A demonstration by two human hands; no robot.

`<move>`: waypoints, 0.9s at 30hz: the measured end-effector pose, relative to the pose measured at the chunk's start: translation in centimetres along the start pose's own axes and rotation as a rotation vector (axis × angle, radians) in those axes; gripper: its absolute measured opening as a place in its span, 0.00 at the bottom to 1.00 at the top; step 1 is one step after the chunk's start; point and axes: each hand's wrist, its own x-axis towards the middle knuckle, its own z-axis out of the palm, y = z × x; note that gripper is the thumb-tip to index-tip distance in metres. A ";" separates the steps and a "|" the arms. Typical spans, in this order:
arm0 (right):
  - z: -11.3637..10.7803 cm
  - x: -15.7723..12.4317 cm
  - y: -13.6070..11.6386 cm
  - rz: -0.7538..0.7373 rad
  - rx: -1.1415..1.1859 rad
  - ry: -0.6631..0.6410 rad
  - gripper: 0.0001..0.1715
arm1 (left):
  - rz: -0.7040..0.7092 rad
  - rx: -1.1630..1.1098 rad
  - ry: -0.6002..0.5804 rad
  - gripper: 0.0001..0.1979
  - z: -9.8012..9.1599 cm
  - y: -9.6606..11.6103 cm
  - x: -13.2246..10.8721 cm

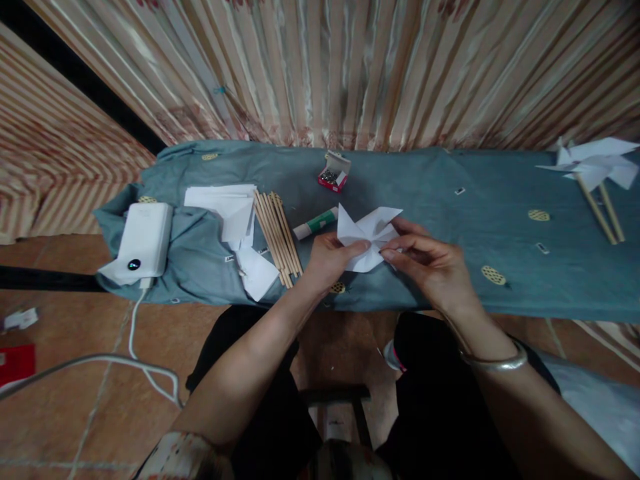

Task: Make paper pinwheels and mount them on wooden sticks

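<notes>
A white paper pinwheel [357, 230] with folded blades is held just above the cloth-covered table. My left hand [333, 257] grips it from the left, thumb pressed near its middle. On the right, my right hand [433, 263] is closed in a pinch at the pinwheel's centre. A small dark spot shows at those fingertips; I cannot tell what it is. Behind the pinwheel stands an open little red box [333, 179] with small metal pieces, which look like tacks. A green-and-white glue stick [316, 223] lies just left of the pinwheel.
Left of the glue stick lie several wooden sticks [277, 237], then white paper sheets [220, 197] and a loose folded paper [257, 273]. A white power bank [143, 240] with a cable [133, 333] sits at the left end. Pinwheels on sticks [595, 163] lie far right.
</notes>
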 end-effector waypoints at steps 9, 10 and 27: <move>0.5 -0.4 -0.2 -0.163 -0.179 0.042 0.01 | 0.135 0.109 -0.027 0.08 0.0 -0.5 0.4; 0.5 -0.4 -0.3 -0.163 -0.177 0.045 0.01 | 0.143 0.109 -0.033 0.08 0.0 -0.5 0.4; 0.6 -0.3 0.0 -0.156 -0.150 0.040 0.03 | 0.199 0.108 -0.097 0.10 -0.2 -0.6 0.2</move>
